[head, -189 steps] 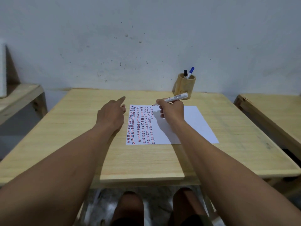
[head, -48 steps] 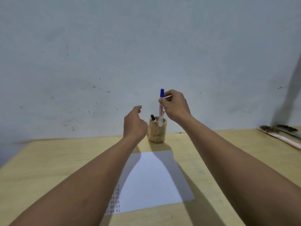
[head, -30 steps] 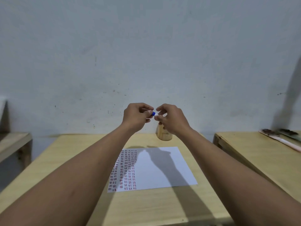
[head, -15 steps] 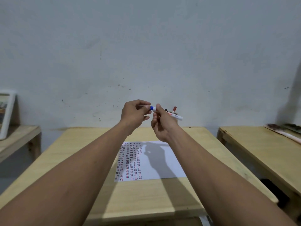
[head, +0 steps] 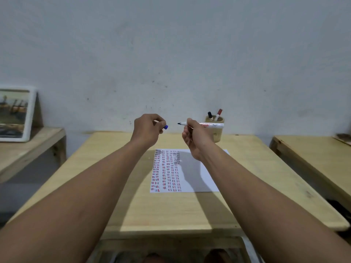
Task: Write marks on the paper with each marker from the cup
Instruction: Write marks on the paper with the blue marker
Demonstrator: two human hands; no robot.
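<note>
The uncapped marker [head: 204,124] is a slim white cylinder with red print on its barrel and a dark pointed tip aimed left; it lies level in the air above the far edge of the paper [head: 197,171]. The right hand [head: 195,138] grips it near the tip, fingers curled around the barrel. A small gap of free air parts that tip from the blue cap [head: 165,127], a short rounded plug pinched in the closed fingers of the left hand [head: 147,130]. The flat white sheet lies on the table, its left part filled with columns of short red and dark dashes, its right part blank. At the table's far right stands a wooden cup [head: 216,130], holding a black-capped marker [head: 209,115] and a red-capped marker [head: 218,113]. The pale, smooth-grained wooden table [head: 171,211] has rounded edges and broad bare room near the viewer.
</note>
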